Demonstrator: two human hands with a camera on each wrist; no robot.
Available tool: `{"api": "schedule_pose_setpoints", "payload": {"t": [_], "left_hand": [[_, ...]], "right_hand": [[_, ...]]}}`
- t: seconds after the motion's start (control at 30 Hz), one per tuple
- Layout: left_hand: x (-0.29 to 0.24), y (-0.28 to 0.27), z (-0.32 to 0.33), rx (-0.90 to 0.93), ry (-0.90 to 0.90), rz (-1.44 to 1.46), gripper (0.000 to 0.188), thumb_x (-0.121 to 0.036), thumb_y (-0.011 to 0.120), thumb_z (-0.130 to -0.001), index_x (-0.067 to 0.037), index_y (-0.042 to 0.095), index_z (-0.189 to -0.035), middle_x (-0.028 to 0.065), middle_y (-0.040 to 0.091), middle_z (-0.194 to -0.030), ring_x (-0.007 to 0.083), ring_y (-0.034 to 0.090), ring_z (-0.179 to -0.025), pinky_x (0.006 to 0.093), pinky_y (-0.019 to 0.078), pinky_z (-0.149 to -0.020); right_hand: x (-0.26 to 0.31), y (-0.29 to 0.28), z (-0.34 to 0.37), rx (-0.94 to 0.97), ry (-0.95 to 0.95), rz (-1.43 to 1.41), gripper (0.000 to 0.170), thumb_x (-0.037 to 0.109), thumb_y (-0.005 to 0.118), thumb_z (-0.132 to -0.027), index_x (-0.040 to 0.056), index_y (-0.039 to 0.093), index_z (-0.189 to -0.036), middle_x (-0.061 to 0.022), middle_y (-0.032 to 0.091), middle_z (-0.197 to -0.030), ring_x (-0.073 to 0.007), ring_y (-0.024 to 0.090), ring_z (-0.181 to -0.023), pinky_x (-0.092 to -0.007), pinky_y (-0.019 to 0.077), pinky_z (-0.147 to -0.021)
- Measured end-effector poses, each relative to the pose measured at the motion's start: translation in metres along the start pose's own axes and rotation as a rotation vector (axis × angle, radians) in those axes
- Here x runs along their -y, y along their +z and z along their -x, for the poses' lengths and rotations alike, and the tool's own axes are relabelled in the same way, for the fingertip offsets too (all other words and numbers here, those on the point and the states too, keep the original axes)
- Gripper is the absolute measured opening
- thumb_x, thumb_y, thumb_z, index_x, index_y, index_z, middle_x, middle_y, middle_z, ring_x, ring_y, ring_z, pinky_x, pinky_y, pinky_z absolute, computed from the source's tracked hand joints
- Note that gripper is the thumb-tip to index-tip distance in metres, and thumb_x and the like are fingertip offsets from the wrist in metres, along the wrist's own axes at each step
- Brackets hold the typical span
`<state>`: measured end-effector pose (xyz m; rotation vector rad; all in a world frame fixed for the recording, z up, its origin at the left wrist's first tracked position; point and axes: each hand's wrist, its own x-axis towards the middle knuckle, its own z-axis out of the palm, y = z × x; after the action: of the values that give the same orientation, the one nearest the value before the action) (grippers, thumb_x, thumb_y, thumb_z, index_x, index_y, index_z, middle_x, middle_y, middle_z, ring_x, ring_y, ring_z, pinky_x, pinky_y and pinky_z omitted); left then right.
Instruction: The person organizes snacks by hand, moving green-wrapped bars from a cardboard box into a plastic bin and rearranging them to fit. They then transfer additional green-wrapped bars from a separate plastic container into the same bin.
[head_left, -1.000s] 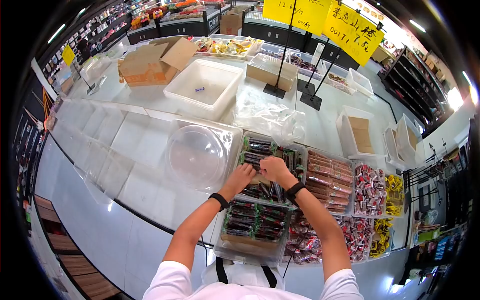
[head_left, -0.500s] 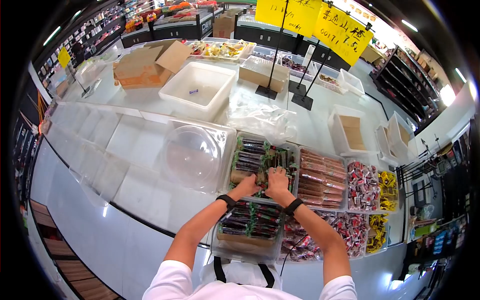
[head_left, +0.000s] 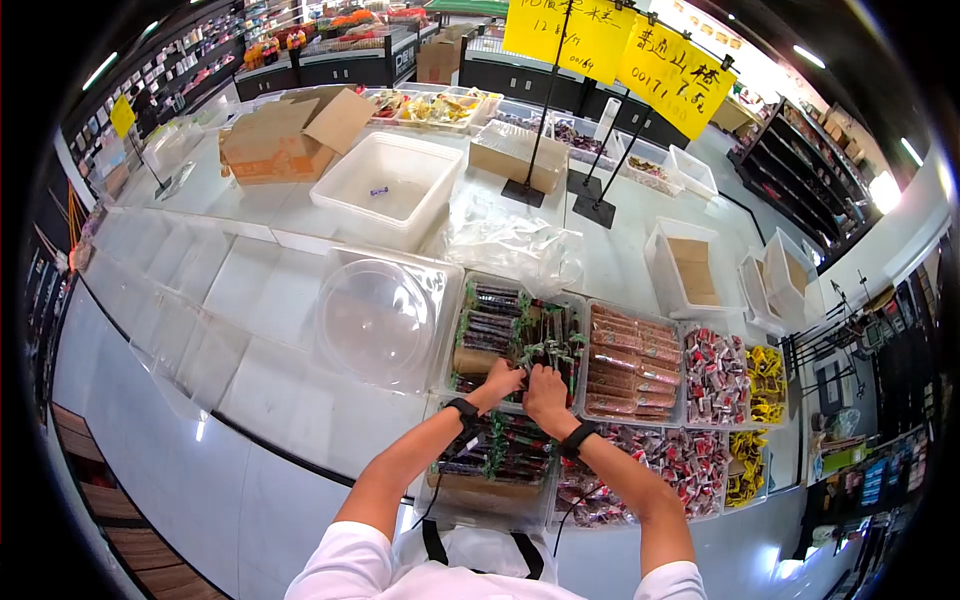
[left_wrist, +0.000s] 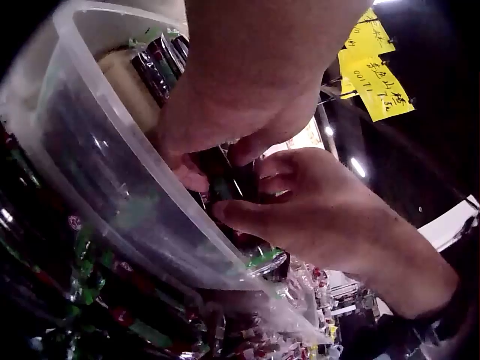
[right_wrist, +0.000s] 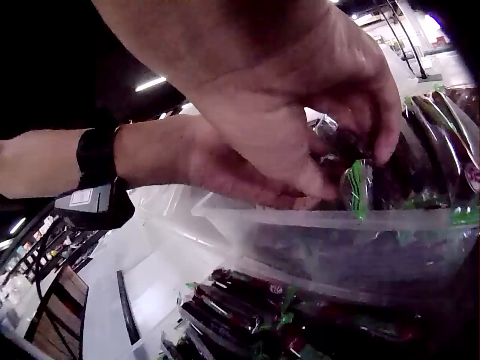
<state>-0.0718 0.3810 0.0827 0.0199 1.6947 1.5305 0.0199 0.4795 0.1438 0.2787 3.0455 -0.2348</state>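
Right wrist cam: R hand (right_wrist: 281, 105) curled round dk sticks (right_wrist: 358, 184) in bin (right_wrist: 352, 251), L hand (right_wrist: 229, 169) alongside, grip unclear.

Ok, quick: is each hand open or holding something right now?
Left hand: cannot tell; its fingers are down among the dark wrapped sticks, partly hidden.
Right hand: closed, thumb and fingers on a green-ended dark stick.

A glossy pale floor (head_left: 110, 340) runs along the near edge of the white counter (head_left: 265, 375), with dark shelving (head_left: 800, 168) beyond its far right corner.
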Motion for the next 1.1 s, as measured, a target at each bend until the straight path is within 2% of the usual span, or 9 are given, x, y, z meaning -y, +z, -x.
{"api": "schedule_pose_setpoints", "payload": {"t": [0.23,0.37,0.5,0.57,0.77,0.83,0.9,0.97,1.1], "left_hand": [[-0.018,-0.005,-0.007,-0.041,0.158,0.39,0.039,-0.012,0.06,-0.089,0.003,0.041,-0.121,0.0106,0.057,-0.098,0.0172,0.06,-0.083,0.0299,0.0544,-0.071],[-0.037,-0.029,-0.021,-0.342,0.467,0.45,0.049,-0.016,0.065,-0.088,0.003,0.038,-0.124,0.0138,0.056,-0.108,0.02,0.06,-0.09,0.0319,0.0529,-0.071],[-0.023,-0.052,-0.011,-0.593,0.557,-0.05,0.044,-0.01,0.057,-0.09,0.004,0.037,-0.127,0.0136,0.056,-0.099,0.0213,0.061,-0.078,0.0324,0.0506,-0.072],[-0.025,-0.055,0.008,-0.564,0.55,-0.533,0.047,-0.012,0.062,-0.085,0.002,0.043,-0.125,0.0184,0.055,-0.112,0.0308,0.056,-0.1,0.0422,0.0458,-0.084],[-0.026,-0.059,0.02,-0.575,0.762,-1.318,0.07,-0.03,0.065,-0.083,0.0,0.035,-0.138,0.0195,0.036,-0.14,0.0363,0.033,-0.131,0.0456,0.031,-0.105],[-0.063,-0.056,0.037,-0.531,0.758,-1.459,0.079,-0.04,0.063,-0.082,-0.001,0.029,-0.142,0.0191,0.029,-0.145,0.0355,0.025,-0.136,0.0484,0.0242,-0.108],[-0.076,-0.054,0.038,-0.495,0.754,-1.598,0.089,-0.05,0.062,-0.081,-0.002,0.024,-0.145,0.0187,0.021,-0.151,0.0348,0.016,-0.141,0.0512,0.0174,-0.112],[-0.072,-0.056,0.022,-0.41,0.812,-1.589,0.101,-0.058,0.061,-0.077,-0.001,0.018,-0.147,0.0177,0.014,-0.154,0.033,0.009,-0.143,0.0559,0.0082,-0.113],[-0.058,-0.059,-0.002,-0.445,0.8,-1.595,0.102,-0.065,0.055,-0.077,-0.001,0.018,-0.147,0.0142,0.015,-0.154,0.0315,0.009,-0.143,0.0579,0.0069,-0.113]], "right_hand": [[-0.001,-0.029,-0.039,-0.213,-0.133,-0.441,0.036,0.01,0.061,-0.067,-0.0074,0.048,-0.096,-0.0284,0.057,-0.08,-0.0465,0.055,-0.083,-0.0517,0.0448,-0.071],[0.006,-0.057,-0.099,-0.286,-0.315,-0.18,0.052,0.011,0.064,-0.073,-0.0051,0.049,-0.12,-0.022,0.061,-0.1,-0.0392,0.056,-0.097,-0.0466,0.0464,-0.081],[0.019,-0.039,-0.154,-0.222,-0.359,0.026,0.056,0.011,0.066,-0.075,0.0012,0.049,-0.128,-0.0157,0.061,-0.107,-0.0342,0.055,-0.102,-0.0429,0.0466,-0.086],[0.019,-0.018,-0.17,-0.139,-0.485,0.051,0.054,0.011,0.066,-0.076,0.0066,0.051,-0.128,-0.0118,0.06,-0.113,-0.0323,0.054,-0.104,-0.0427,0.0469,-0.087],[0.008,-0.019,-0.161,-0.171,-0.57,-0.004,0.05,0.001,0.059,-0.079,0.0073,0.052,-0.129,-0.0109,0.055,-0.124,-0.0331,0.051,-0.11,-0.0414,0.0441,-0.093],[-0.005,-0.01,-0.166,-0.25,-0.714,-0.334,0.046,0.001,0.056,-0.082,0.0034,0.052,-0.127,-0.0134,0.057,-0.122,-0.0347,0.052,-0.112,-0.0412,0.0422,-0.096],[-0.013,-0.002,-0.17,-0.301,-0.692,-0.472,0.036,0.007,0.053,-0.087,-0.0008,0.054,-0.122,-0.0172,0.059,-0.118,-0.037,0.052,-0.112,-0.042,0.0417,-0.096],[-0.015,0.012,-0.17,-0.561,-0.058,-0.671,0.031,0.013,0.05,-0.091,-0.003,0.055,-0.117,-0.0209,0.059,-0.115,-0.0385,0.053,-0.109,-0.0431,0.0434,-0.093],[-0.016,0.018,-0.172,-0.155,0.244,-0.662,0.045,0.029,0.036,-0.099,-0.0065,0.049,-0.124,-0.0262,0.052,-0.125,-0.0413,0.048,-0.116,-0.0465,0.0399,-0.099]]}}
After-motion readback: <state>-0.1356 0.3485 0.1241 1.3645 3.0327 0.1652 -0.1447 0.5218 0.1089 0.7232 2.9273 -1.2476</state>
